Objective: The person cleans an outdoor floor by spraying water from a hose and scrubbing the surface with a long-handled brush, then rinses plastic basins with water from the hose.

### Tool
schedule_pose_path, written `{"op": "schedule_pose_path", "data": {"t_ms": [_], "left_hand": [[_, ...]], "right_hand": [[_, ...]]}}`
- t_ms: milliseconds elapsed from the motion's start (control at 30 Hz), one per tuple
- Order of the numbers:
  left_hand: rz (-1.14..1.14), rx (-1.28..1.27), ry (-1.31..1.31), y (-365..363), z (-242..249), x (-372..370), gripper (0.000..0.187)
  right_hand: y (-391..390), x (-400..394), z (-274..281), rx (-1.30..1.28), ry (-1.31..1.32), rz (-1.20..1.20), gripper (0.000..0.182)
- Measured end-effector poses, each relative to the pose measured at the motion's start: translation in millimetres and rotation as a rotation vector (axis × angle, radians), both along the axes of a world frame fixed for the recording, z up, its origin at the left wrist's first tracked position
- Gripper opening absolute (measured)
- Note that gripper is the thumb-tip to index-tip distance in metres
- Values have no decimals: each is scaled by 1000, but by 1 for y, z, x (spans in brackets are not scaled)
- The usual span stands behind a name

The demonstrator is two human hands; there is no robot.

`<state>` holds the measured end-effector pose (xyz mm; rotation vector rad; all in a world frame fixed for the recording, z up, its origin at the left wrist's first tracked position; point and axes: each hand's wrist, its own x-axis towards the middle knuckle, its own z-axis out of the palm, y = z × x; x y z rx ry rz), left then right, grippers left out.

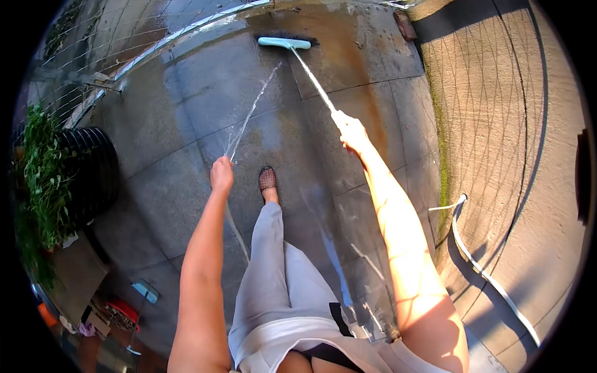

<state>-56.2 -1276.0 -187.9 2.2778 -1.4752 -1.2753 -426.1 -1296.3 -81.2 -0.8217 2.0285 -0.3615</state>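
Note:
My left hand is closed around the end of a pale hose. Water shoots forward from it onto the wet paving. In my right hand I grip the handle of a push broom. Its light blue head lies on the wet floor ahead, dark bristles showing along the far side. The broom handle slants from the head back toward me, and its rear end is hidden by my hand and arm.
A black ribbed planter with leafy plants stands at left. A wire fence runs along the far left. On the right is a textured wall with a white pipe. A blue brush head and red dustpan lie lower left.

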Motion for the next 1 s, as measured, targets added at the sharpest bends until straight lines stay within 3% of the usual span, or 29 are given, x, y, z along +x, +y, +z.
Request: {"op": "schedule_pose_path", "data": {"t_ms": [67, 100, 133, 233, 333, 367, 400, 433, 500, 533, 600, 700, 733, 767, 833, 933, 967, 1000], "left_hand": [[59, 50, 34, -5, -16, 3, 43], [82, 68, 32, -6, -18, 4, 42], [101, 95, 32, -6, -20, 5, 42], [14, 100, 30, -15, -13, 5, 41], [-89, 133, 50, -21, -11, -7, 40], [-116, 157, 65, -20, -13, -11, 40], [-171, 128, 57, -21, -16, -18, 40], [-222, 101, 47, -18, -17, -24, 40], [-304, 103, 42, -17, -18, -38, 39], [-324, 109, 36, -17, -18, -44, 39], [-367, 114, 26, -15, -19, -60, 38], [-345, 85, 87, -15, -19, -81, 37], [-356, 85, 101, -13, -18, -84, 37], [-363, 97, 83, -10, -15, -87, 36], [-385, 102, 50, -10, -9, -98, 36], [-346, 24, 49, -3, -7, -109, 42], [-353, -23, 27, 1, -7, -112, 41], [-346, -17, 24, 7, -2, -116, 40]], "right_hand": [[-83, 11, -33, 148, 139, -69, 47], [-110, 14, -25, 142, 74, 0, 48], [-121, 21, -15, 172, 0, -90, 46], [-71, 5, -60, -159, 52, -85, 43], [72, 0, -13, 20, 11, -214, 39], [137, -2, -4, -75, -277, -636, 35], [189, 10, 41, 8, -69, -411, 36], [242, 12, 74, 130, 5, -382, 36], [339, 14, 125, 178, -23, -516, 35], [374, 10, 139, 196, -151, -822, 34], [390, 4, 151, 252, -72, -778, 34], [351, -18, 139, 315, -77, -809, 37], [335, -34, 122, 314, -181, -899, 38], [306, -48, 102, 385, -85, -852, 39], [239, -106, 53, 350, -140, -863, 40], [110, -197, 1, 52, -17, -510, 39], [61, -229, -12, 121, 71, -467, 37], [24, -251, -12, 96, -34, -539, 34]]}}
